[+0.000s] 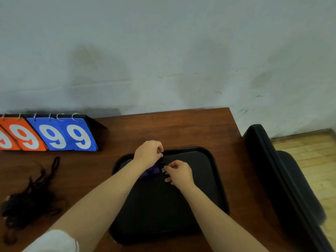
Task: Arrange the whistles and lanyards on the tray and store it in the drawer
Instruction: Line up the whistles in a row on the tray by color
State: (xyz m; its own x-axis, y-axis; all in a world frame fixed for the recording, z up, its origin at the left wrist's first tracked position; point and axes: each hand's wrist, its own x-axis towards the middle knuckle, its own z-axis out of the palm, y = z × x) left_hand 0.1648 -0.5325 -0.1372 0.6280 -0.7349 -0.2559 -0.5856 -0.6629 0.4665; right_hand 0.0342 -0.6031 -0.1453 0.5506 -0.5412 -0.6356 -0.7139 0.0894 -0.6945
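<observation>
head view looks down on a black tray (209,160) lying on the brown table (181,128), and both hands work over its far left part. as i read the left hand (148,151), its fingers are curled and bunched at the tips just by the tray's far rim, but whatever they hold is dark on dark and i cannot tell what it is. the right hand (179,172) pinches a small grey bit (164,170) between thumb and forefinger, with the other fingers tucked under. purple whistles (151,171) lie in the tray between the hands, half hidden by the left wrist, and i cannot count them. the lanyards (31,197) sit in a dark, blurred heap on the table at the left, off the tray. a scoreboard (54,135) showing nines is cut off by the left edge. a black chair (272,170) stands at the right.
</observation>
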